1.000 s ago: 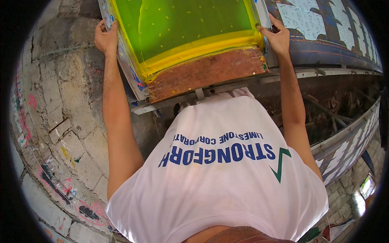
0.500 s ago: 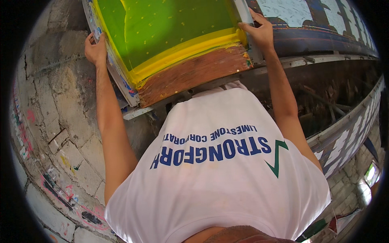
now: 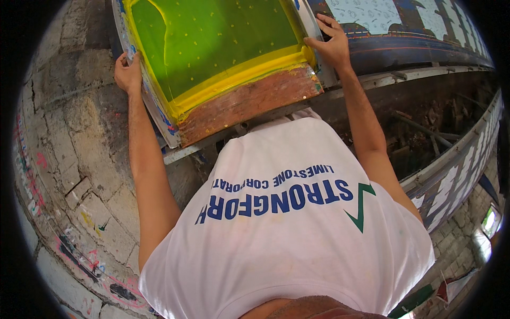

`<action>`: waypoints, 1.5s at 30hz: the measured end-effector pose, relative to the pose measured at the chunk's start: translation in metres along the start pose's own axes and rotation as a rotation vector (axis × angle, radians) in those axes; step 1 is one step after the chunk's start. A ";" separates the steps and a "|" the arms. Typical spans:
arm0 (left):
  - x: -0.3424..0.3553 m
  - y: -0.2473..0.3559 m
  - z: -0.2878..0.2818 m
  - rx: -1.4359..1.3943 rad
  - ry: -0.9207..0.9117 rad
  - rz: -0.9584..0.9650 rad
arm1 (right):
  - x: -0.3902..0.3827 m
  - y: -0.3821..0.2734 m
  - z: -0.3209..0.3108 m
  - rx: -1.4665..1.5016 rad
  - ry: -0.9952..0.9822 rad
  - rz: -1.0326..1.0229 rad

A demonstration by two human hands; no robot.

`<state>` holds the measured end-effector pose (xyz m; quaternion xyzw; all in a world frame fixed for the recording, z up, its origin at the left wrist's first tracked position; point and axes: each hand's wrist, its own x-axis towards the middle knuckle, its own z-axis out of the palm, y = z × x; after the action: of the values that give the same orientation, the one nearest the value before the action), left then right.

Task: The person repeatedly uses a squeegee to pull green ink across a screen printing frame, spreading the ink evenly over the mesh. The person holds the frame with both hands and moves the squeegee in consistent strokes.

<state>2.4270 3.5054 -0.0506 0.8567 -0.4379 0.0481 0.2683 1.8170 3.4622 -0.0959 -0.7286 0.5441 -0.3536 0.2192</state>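
A screen printing frame [image 3: 151, 114] lies in front of me, its green mesh [image 3: 212, 40] bordered with thick yellow ink. Along its near end runs a worn reddish-brown wooden board [image 3: 249, 103]. My left hand [image 3: 128, 74] is closed on the frame's left rail, thumb and fingers at the paint-stained edge. At the right rail is my right hand [image 3: 333, 47], its thumb on the rail and its fingers bent along the outer side. What lies under the frame is hidden.
A metal rail [image 3: 388, 80] edges the long printing table on the right, where pale patterned printed pieces [image 3: 366, 16] lie. Beyond a dark gap is another table [image 3: 451, 181] with light prints. A paint-splashed block wall or floor [image 3: 79, 159] is at my left.
The whole view has shifted slightly, so the frame and both hands sit a little lower, the right side also further left. Both hands remain at the frame's rails.
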 end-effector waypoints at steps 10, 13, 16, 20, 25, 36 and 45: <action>-0.009 0.001 0.010 0.035 -0.020 0.096 | 0.003 -0.020 -0.004 0.037 -0.017 0.061; -0.011 0.004 0.008 0.125 -0.107 0.059 | 0.000 -0.020 -0.003 0.065 -0.004 0.043; -0.014 0.009 0.006 0.118 -0.115 0.040 | -0.001 -0.019 0.000 0.081 0.006 0.023; -0.016 0.013 0.003 0.116 -0.128 0.056 | -0.003 -0.016 0.001 0.117 -0.013 0.090; -0.020 0.013 0.005 0.160 -0.146 0.065 | -0.003 -0.015 0.000 0.108 -0.029 0.050; -0.019 -0.004 0.015 0.061 -0.114 0.127 | -0.011 -0.084 -0.027 0.136 -0.034 -0.064; -0.018 -0.013 0.018 -0.015 -0.111 0.177 | -0.068 -0.204 0.003 -0.115 -0.755 -0.667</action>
<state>2.4234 3.5158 -0.0769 0.8139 -0.5266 0.0208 0.2446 1.9389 3.5902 0.0273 -0.9507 0.1831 -0.0856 0.2353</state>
